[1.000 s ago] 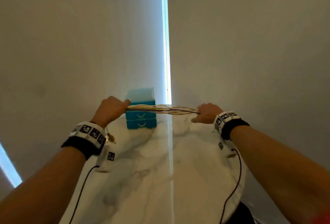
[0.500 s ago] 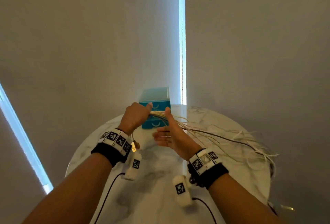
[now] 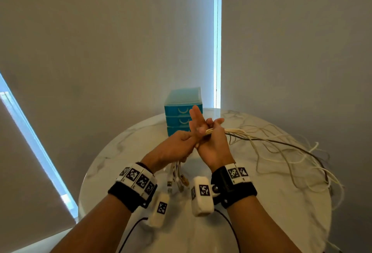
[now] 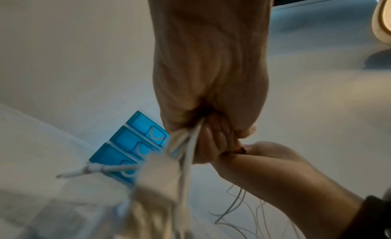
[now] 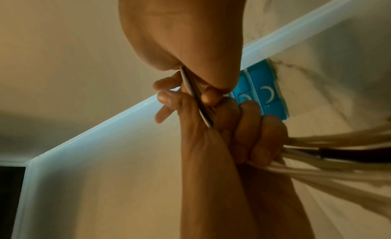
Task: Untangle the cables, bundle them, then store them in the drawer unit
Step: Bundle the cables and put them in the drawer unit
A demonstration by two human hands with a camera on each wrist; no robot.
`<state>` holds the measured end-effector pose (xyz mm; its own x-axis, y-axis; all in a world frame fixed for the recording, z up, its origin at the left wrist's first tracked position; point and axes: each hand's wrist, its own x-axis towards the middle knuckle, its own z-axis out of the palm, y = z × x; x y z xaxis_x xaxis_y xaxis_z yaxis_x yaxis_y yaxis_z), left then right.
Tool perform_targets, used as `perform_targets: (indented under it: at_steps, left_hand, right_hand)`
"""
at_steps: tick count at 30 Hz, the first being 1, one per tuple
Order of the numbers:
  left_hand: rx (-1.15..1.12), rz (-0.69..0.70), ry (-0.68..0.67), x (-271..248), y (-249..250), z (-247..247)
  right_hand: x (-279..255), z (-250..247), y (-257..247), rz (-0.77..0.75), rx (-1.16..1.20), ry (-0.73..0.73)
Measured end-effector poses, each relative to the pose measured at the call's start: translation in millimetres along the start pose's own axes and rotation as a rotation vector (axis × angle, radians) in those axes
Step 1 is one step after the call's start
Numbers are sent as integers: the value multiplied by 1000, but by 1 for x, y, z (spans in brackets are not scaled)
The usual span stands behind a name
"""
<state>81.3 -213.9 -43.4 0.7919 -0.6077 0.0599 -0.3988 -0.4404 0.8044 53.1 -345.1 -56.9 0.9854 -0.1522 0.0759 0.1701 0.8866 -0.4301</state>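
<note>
Head view: both hands meet above the round marble desk [image 3: 261, 202]. Left hand [image 3: 173, 150] fists thin cream cables [image 3: 267, 142]; right hand [image 3: 211, 142] curls round the same bunch, two fingers straight. Loose ends sprawl right. Glossy blue drawer unit [image 3: 182, 109] behind, closed.
Left wrist: plugs dangle, blurred.
Right wrist: one dark cable among pale ones.

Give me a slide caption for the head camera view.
Both hands gather cables before blue drawer unit on marble table.

Drawer unit [image 3: 182, 109] behind cables [image 3: 281, 148] on table [image 3: 281, 212]
</note>
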Motion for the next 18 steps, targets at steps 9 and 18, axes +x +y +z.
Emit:
perform_targets:
  at_steps: [9,18]
  left_hand:
    - [-28,25,-246,-6,-1,-6]
    - [-245,30,-33,10,-3,11]
  right_hand:
    - [-3,-10,-50,-76,111,-83]
    - [-6,-21,-15,73,-572,-136]
